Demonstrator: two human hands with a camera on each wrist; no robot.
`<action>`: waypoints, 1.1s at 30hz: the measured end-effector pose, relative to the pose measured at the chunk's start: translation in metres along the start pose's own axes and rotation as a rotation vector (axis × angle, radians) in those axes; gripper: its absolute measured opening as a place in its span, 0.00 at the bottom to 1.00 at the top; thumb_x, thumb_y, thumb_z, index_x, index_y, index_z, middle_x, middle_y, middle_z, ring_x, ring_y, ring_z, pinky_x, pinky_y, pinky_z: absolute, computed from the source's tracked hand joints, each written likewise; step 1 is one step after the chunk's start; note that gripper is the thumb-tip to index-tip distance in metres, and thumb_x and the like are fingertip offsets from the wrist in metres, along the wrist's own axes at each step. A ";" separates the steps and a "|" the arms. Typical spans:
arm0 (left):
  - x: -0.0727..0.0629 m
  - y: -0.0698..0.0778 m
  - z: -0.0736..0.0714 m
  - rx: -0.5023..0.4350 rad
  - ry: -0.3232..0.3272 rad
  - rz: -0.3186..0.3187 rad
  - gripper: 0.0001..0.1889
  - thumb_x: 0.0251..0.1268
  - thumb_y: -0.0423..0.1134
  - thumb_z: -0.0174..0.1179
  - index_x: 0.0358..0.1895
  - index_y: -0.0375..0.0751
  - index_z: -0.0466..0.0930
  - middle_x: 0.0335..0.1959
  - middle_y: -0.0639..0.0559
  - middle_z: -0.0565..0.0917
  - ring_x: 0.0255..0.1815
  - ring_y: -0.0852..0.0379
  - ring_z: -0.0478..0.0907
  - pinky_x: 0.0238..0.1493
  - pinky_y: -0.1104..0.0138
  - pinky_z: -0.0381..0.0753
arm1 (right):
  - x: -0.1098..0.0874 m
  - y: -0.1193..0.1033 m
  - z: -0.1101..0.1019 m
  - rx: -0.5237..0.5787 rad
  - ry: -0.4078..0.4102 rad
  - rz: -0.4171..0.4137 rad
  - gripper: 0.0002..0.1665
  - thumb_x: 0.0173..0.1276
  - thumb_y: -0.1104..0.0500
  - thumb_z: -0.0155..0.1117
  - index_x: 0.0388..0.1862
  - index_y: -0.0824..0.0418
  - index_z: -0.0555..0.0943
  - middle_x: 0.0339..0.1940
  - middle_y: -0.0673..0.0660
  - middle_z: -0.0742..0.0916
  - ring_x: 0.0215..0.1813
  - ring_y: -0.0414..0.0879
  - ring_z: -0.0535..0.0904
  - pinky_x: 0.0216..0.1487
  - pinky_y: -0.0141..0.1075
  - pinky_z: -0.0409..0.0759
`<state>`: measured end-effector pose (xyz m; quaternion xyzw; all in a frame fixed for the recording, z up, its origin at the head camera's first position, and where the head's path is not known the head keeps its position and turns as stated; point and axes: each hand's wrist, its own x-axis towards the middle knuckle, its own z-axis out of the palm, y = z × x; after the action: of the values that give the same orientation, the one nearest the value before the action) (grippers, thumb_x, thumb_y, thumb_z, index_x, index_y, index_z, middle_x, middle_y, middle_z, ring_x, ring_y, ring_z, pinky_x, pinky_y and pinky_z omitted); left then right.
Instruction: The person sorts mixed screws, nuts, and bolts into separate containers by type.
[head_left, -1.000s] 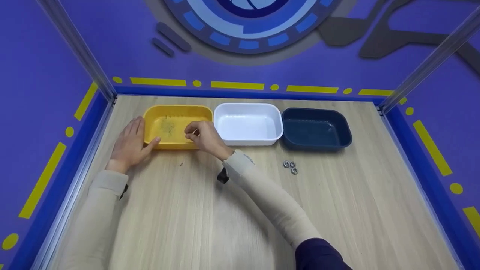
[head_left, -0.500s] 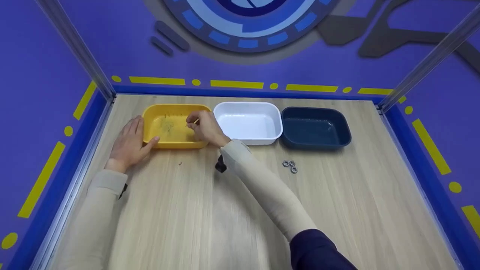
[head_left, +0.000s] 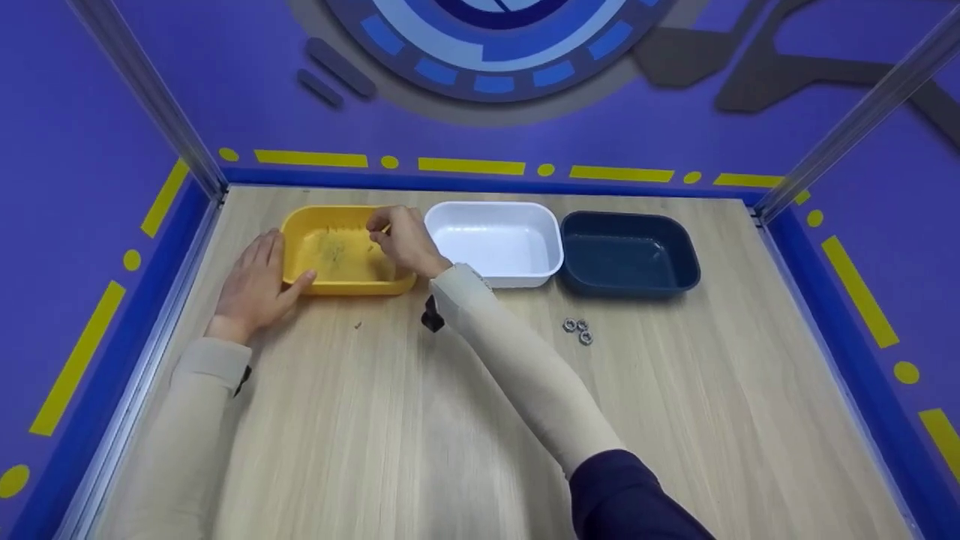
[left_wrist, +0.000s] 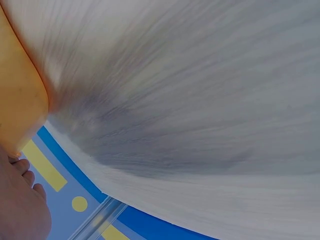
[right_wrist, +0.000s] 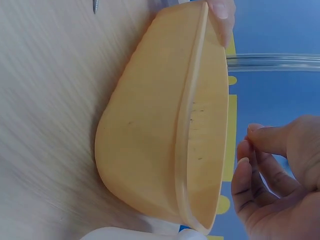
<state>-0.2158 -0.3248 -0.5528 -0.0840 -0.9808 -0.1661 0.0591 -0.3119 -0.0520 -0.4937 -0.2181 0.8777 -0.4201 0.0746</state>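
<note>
My left hand (head_left: 249, 289) lies along the left side of the yellow tray (head_left: 349, 288), fingers straight, thumb over its front rim. In the left wrist view, part of that hand (left_wrist: 22, 205) shows beside the tray. My right hand (head_left: 405, 238) hovers over the tray's right end. Its thumb and index fingertip meet in the right wrist view, other fingers curled, and nothing shows between them. Below the fingertips is a small thin piece (head_left: 370, 248), too small to make out fully. Several thin dark bits show near the tray's far wall. One small screw (head_left: 358, 325) lies on the table before the tray.
A white tray (head_left: 495, 282) stands just right of the yellow one, with a dark blue tray (head_left: 637, 290) beyond it. Three hex nuts (head_left: 577, 330) lie on the wooden table (head_left: 480, 420) in front. Blue panels (head_left: 480, 139) with metal corner posts enclose the back and sides.
My right hand has moved from the yellow tray's front rim up and back toward its rear right corner. The small thin piece now shows apart from the fingertips. My left hand has stayed in place.
</note>
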 end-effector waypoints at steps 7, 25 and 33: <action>0.001 0.000 -0.001 -0.004 -0.008 -0.006 0.51 0.81 0.67 0.46 0.85 0.25 0.45 0.86 0.26 0.51 0.86 0.27 0.49 0.87 0.38 0.47 | 0.002 -0.003 -0.002 0.010 0.002 0.003 0.09 0.80 0.64 0.65 0.52 0.59 0.88 0.48 0.52 0.90 0.46 0.42 0.85 0.45 0.28 0.86; -0.003 0.002 -0.002 -0.002 0.006 0.005 0.51 0.81 0.65 0.49 0.84 0.24 0.46 0.85 0.24 0.52 0.86 0.26 0.50 0.87 0.38 0.48 | -0.010 -0.004 -0.005 -0.005 -0.007 -0.017 0.11 0.80 0.63 0.66 0.57 0.58 0.87 0.51 0.52 0.90 0.45 0.42 0.85 0.45 0.27 0.87; 0.000 0.001 -0.001 0.002 -0.002 -0.015 0.52 0.81 0.68 0.47 0.85 0.25 0.45 0.86 0.25 0.51 0.86 0.26 0.48 0.87 0.37 0.47 | -0.028 -0.008 -0.001 -0.052 -0.062 -0.044 0.14 0.80 0.60 0.66 0.60 0.57 0.86 0.54 0.52 0.90 0.46 0.41 0.84 0.44 0.26 0.86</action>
<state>-0.2155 -0.3241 -0.5520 -0.0769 -0.9816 -0.1654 0.0568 -0.2845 -0.0432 -0.4886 -0.2520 0.8807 -0.3915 0.0870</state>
